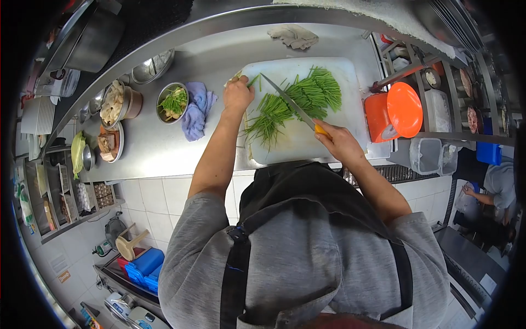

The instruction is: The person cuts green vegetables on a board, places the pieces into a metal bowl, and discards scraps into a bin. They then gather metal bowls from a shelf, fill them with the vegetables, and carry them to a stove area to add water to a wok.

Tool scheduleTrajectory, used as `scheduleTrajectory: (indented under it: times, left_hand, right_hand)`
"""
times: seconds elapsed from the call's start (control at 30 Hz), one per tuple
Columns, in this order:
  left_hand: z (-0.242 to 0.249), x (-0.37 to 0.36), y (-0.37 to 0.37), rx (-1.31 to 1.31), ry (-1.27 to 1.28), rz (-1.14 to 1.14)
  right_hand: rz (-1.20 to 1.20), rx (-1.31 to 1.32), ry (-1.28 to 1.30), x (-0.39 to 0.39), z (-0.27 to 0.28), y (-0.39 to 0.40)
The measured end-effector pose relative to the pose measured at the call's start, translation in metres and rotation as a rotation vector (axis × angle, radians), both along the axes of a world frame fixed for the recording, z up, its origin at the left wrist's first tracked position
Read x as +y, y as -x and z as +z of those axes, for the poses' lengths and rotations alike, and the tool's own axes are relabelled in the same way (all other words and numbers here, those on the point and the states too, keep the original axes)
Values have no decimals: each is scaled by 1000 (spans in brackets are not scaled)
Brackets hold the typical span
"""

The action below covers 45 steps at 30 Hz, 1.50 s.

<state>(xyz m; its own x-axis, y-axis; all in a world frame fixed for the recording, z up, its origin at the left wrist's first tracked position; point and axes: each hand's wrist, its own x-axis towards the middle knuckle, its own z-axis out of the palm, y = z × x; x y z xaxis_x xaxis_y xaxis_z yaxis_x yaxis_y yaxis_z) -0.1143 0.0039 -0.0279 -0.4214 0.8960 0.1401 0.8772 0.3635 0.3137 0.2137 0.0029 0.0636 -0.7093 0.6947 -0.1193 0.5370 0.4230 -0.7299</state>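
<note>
My right hand grips the yellow handle of a kitchen knife. Its long blade points up and left over the white cutting board, across a heap of cut green chives. Looser pieces spread at the lower left of the heap. At the board's left edge, my left hand is closed, with short green chives showing at its fingers. A pale bit also shows by the fingertips; the hand hides most of what it holds. The knife tip lies just right of these chives.
Left on the steel counter are a purple cloth, a bowl of greens and other containers. A grey rag lies behind the board. An orange container stands right. Another person is at far right.
</note>
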Motion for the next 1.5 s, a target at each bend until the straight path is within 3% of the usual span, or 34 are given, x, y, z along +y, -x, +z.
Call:
scheduleTrajectory:
  times: [0.53, 0.73, 0.8, 0.83, 1.03, 1.1, 1.2, 1.33, 1.4, 1.5]
  left_hand:
    - [-23, 14, -4, 36, -233, -72]
    - [-22, 18, -2, 12, -244, 40]
    - [-11, 21, 3, -150, -14, 63]
    - [-5, 23, 5, -146, -18, 63]
    - [-2, 41, 3, -65, -126, -107]
    - [-6, 52, -6, 114, 107, -218]
    - [-7, 63, -15, 156, 177, -224]
    - [17, 71, -5, -17, 300, -128]
    - [37, 65, 34, -226, -10, -59]
    - [74, 18, 103, -163, -246, 149]
  right_hand:
    - [205, -175, -104, 38, -7, 35]
    - [214, -192, -73, 36, 2, 8]
    - [216, -73, -118, 35, -4, 6]
    - [216, -69, -123, 32, -1, 5]
    - [-68, 104, -116, 13, 12, -10]
    - [-178, -53, 52, 11, 22, -14]
    - [-228, -53, 84, 4, 17, -22]
    - [-278, -63, 160, -7, 19, -31]
    - [-317, -19, 186, -14, 16, -38]
    - [-332, -2, 147, -23, 14, -48]
